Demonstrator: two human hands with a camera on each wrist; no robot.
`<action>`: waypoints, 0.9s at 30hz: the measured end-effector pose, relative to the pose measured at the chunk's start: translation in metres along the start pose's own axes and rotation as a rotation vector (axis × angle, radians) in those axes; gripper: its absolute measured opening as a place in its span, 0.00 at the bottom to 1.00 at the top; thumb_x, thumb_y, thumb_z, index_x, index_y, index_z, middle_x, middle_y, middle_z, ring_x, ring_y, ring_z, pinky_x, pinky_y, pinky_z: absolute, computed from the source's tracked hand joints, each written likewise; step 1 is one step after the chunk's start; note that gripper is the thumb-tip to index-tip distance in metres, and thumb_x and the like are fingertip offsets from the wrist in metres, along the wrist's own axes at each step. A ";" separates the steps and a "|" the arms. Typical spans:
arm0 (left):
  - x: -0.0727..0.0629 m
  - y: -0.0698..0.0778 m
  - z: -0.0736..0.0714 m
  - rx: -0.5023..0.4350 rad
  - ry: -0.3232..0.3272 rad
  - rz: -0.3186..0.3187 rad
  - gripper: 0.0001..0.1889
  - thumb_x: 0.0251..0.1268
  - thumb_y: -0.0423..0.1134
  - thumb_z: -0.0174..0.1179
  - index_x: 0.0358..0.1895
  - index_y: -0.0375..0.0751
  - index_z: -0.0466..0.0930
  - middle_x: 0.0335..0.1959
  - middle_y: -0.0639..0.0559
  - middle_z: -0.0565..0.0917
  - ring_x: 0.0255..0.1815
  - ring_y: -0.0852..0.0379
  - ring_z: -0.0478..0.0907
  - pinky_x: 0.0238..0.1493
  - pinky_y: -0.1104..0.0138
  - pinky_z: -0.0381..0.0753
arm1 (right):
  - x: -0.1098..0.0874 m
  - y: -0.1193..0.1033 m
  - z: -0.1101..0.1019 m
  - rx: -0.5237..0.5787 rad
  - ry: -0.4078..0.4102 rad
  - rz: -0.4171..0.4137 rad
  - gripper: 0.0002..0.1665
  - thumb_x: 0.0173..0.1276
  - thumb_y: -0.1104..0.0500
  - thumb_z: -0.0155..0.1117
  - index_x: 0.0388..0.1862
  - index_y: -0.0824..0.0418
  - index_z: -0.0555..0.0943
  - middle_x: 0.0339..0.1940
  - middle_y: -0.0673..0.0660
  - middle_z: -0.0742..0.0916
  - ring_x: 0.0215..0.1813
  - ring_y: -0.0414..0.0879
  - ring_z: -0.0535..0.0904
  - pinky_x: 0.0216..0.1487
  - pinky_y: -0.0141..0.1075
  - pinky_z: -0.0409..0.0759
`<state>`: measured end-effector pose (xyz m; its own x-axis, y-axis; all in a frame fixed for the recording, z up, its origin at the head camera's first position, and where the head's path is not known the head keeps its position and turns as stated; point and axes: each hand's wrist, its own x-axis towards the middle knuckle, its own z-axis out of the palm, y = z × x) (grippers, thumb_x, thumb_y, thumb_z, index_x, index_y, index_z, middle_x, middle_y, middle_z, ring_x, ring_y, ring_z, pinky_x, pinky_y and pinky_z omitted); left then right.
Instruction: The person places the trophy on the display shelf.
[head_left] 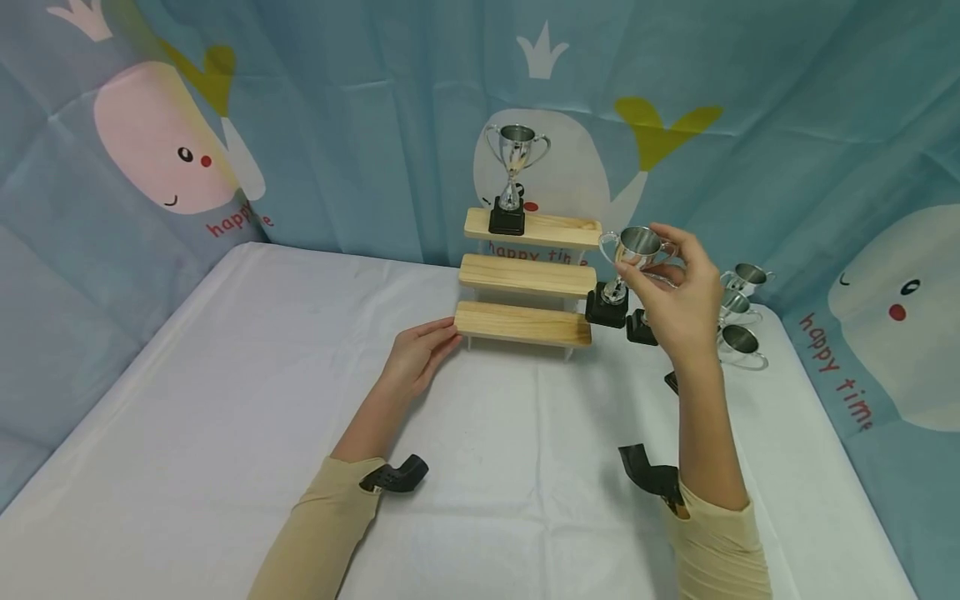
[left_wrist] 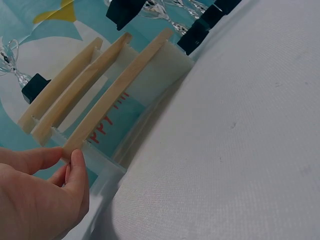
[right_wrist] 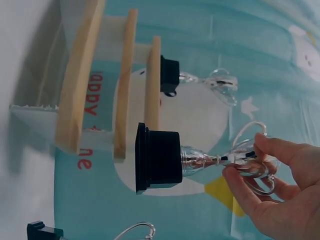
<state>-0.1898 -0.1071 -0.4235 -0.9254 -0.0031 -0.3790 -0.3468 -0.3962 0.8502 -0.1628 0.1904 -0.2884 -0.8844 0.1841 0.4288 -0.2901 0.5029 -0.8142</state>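
My right hand (head_left: 678, 296) pinches a silver trophy cup (right_wrist: 245, 157) by its bowl, fingers at the handle side. Its black square base (right_wrist: 160, 157) hangs in the air beside the right end of a three-tier wooden display stand (head_left: 525, 275). At the stand's other end, my left hand (left_wrist: 45, 192) pinches the left corner of the lowest wooden shelf (left_wrist: 120, 90) between thumb and fingers. A second trophy (head_left: 513, 175) stands upright on the left part of the top shelf (head_left: 558, 229). The middle shelf (head_left: 528, 275) and the lowest one carry nothing.
Several more trophies (head_left: 738, 342) stand on the white-covered table (head_left: 487, 500) at the right, partly hidden behind my right hand and forearm. A blue curtain (head_left: 337, 125) with printed whales hangs close behind the stand. Black wrist mounts (head_left: 393, 475) sit on both sleeves.
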 end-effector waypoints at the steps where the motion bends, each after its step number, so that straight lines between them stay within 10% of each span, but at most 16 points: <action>1: 0.000 0.000 0.000 0.000 0.001 -0.001 0.22 0.80 0.26 0.56 0.73 0.26 0.72 0.71 0.34 0.75 0.61 0.54 0.82 0.61 0.73 0.86 | 0.001 -0.002 0.000 -0.004 -0.004 0.000 0.34 0.71 0.66 0.74 0.75 0.63 0.75 0.53 0.48 0.74 0.46 0.29 0.80 0.56 0.24 0.85; 27: -0.001 0.001 0.000 0.004 -0.007 -0.002 0.22 0.81 0.26 0.54 0.74 0.26 0.71 0.73 0.34 0.74 0.69 0.49 0.78 0.63 0.73 0.85 | 0.046 -0.024 -0.001 -0.012 -0.055 0.015 0.35 0.72 0.62 0.74 0.75 0.61 0.74 0.49 0.43 0.72 0.42 0.32 0.80 0.45 0.24 0.83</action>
<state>-0.1893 -0.1072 -0.4219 -0.9255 0.0040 -0.3787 -0.3498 -0.3921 0.8508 -0.1961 0.1878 -0.2492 -0.9078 0.1451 0.3936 -0.2721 0.5105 -0.8157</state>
